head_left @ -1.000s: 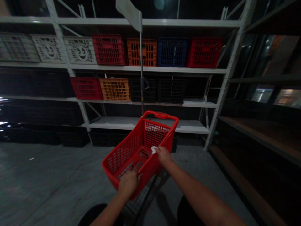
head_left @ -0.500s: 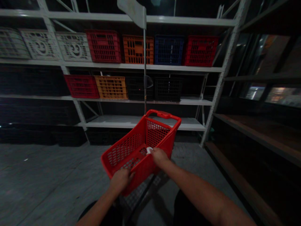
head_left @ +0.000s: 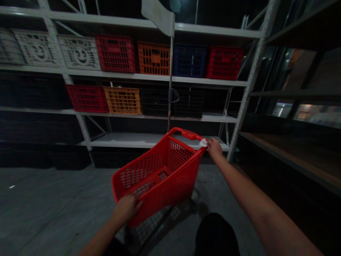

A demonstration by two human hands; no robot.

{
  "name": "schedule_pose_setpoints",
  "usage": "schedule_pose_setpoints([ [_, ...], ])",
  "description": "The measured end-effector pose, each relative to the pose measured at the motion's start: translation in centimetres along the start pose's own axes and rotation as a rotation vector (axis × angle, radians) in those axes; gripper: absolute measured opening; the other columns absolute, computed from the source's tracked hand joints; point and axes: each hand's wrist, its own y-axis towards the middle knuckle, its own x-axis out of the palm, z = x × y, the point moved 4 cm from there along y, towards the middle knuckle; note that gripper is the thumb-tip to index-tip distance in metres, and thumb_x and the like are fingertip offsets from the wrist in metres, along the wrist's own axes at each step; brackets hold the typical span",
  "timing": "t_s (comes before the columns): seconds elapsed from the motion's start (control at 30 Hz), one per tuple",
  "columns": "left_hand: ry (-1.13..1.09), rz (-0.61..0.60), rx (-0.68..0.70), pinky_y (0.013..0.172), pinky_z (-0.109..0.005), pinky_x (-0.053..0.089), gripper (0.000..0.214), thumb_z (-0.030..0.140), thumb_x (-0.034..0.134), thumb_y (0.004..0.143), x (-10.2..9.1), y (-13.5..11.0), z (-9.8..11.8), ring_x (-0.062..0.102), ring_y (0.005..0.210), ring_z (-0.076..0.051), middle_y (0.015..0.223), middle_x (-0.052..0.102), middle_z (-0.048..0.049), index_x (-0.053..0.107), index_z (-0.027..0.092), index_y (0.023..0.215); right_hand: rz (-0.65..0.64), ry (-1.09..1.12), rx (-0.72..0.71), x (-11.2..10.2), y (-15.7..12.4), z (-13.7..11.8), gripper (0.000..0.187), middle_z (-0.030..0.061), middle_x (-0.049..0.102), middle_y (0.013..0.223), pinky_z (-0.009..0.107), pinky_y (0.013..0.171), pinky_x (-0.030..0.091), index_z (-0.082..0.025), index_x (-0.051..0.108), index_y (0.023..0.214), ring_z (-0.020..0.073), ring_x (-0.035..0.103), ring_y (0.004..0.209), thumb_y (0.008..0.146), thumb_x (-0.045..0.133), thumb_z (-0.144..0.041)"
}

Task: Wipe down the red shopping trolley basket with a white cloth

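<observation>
A red plastic shopping cart (head_left: 170,188) stands at an angle before me, its basket holding nothing I can see. My left hand (head_left: 128,208) is closed over the near rim at the cart's front end, with the fingertips inside the basket. My right hand (head_left: 214,148) is at the right end of the cart's handle (head_left: 188,133), its fingers closed on a small white wad, a cloth or tissue (head_left: 204,142), pressed against the red plastic. A pole with a white flag (head_left: 158,16) rises behind the handle.
White metal shelving (head_left: 149,76) spans the background, bearing red, orange, blue, black and white crates, such as a yellow-orange crate (head_left: 123,100). Dark wooden shelves (head_left: 293,153) run along the right. Grey concrete floor (head_left: 53,199) lies to the left.
My right hand has moved with the white wad from the near side rim up and right to the handle end. My left hand still grips the front rim.
</observation>
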Motion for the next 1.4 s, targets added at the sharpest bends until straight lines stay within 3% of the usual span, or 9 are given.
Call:
schedule_pose_setpoints([
  [0.07, 0.0, -0.008, 0.007, 0.072, -0.031, 0.043, 0.039, 0.041, 0.032, 0.08, 0.2, 0.2, -0.5, 0.062, 0.081, -0.022, 0.084, 0.066, -0.0119, 0.06, 0.015, 0.085, 0.037, 0.016, 0.049, -0.2, 0.8, 1.1, 0.03, 0.0084, 0.055, 0.092, 0.024, 0.068, 0.035, -0.017, 0.063, 0.1, 0.0164, 0.049, 0.08, 0.081, 0.04, -0.016],
  [0.27, -0.004, -0.007, 0.059, 0.073, -0.031, 0.043, 0.04, 0.042, 0.031, 0.081, 0.3, 0.7, -1.5, 0.061, 0.082, -0.022, 0.084, 0.066, -0.0114, 0.06, 0.015, 0.086, -0.145, 0.122, 0.02, 1.1, 1.4, 1.1, 0.024, 0.0048, 0.057, 0.075, 0.023, 0.068, 0.038, -0.015, 0.069, 0.081, 0.0143, 0.052, 0.071, 0.077, 0.046, -0.017],
  [0.5, -0.015, -0.015, 0.046, 0.071, -0.03, 0.043, 0.042, 0.043, 0.03, 0.081, 0.6, 0.9, -1.9, 0.061, 0.079, -0.021, 0.082, 0.066, -0.0115, 0.061, 0.015, 0.081, -0.137, 0.334, -0.164, 3.2, -5.3, -5.3, 0.017, 0.004, 0.06, 0.081, 0.025, 0.073, 0.04, -0.017, 0.064, 0.081, 0.015, 0.054, 0.077, 0.08, 0.047, -0.02],
  [0.6, -0.024, -0.016, 0.072, 0.07, -0.029, 0.042, 0.041, 0.044, 0.03, 0.082, 0.7, 0.9, -1.9, 0.061, 0.078, -0.021, 0.08, 0.066, -0.0108, 0.061, 0.016, 0.082, -0.156, 0.314, -0.219, 3.3, -6.1, -5.8, 0.018, 0.0041, 0.057, 0.089, 0.023, 0.074, 0.038, -0.019, 0.06, 0.089, 0.0147, 0.052, 0.083, 0.081, 0.044, -0.018],
  [0.83, -0.033, -0.025, 0.091, 0.072, -0.029, 0.042, 0.041, 0.044, 0.029, 0.082, 0.8, 0.8, -2.0, 0.06, 0.08, -0.02, 0.081, 0.066, -0.0103, 0.06, 0.016, 0.082, 0.114, 0.238, 0.173, 1.0, -0.5, 1.0, 0.02, 0.0084, 0.054, 0.087, 0.028, 0.074, 0.037, -0.014, 0.057, 0.086, 0.0187, 0.049, 0.083, 0.08, 0.037, -0.016],
  [0.97, -0.035, -0.025, 0.111, 0.071, -0.029, 0.042, 0.041, 0.042, 0.029, 0.082, 0.8, 0.8, -1.8, 0.06, 0.079, -0.02, 0.081, 0.066, -0.0107, 0.06, 0.016, 0.081, 0.221, 0.408, 0.218, 2.9, -4.7, -2.0, 0.024, 0.009, 0.055, 0.087, 0.03, 0.076, 0.038, -0.015, 0.054, 0.086, 0.0192, 0.05, 0.083, 0.081, 0.031, -0.018],
  [1.1, -0.015, -0.021, 0.136, 0.07, -0.03, 0.043, 0.045, 0.044, 0.026, 0.083, 0.6, 0.7, -1.6, 0.061, 0.077, -0.021, 0.078, 0.066, -0.0121, 0.06, 0.014, 0.082, 0.167, 0.607, 0.151, 5.7, -10.4, -5.5, 0.022, 0.0087, 0.056, 0.09, 0.029, 0.078, 0.039, -0.016, 0.051, 0.09, 0.0188, 0.052, 0.085, 0.08, 0.031, -0.021],
  [1.3, -0.024, -0.034, 0.128, 0.07, -0.027, 0.042, 0.042, 0.043, 0.029, 0.082, 0.5, 0.6, -1.6, 0.061, 0.078, -0.02, 0.081, 0.066, -0.0105, 0.06, 0.016, 0.081, 0.338, 0.657, 0.708, 5.3, -8.8, -0.1, 0.023, 0.0116, 0.058, 0.088, 0.029, 0.066, 0.039, -0.016, 0.046, 0.095, 0.0209, 0.054, 0.078, 0.078, 0.032, -0.025],
  [1.4, -0.011, -0.032, 0.135, 0.07, -0.027, 0.042, 0.039, 0.042, 0.03, 0.082, 0.6, 0.7, -1.6, 0.061, 0.079, -0.019, 0.081, 0.066, -0.0095, 0.06, 0.017, 0.084, 0.348, 0.677, 0.75, 5.3, -8.9, -0.2, 0.025, 0.0103, 0.059, 0.083, 0.027, 0.062, 0.038, -0.016, 0.044, 0.098, 0.0192, 0.054, 0.071, 0.08, 0.029, -0.027],
])
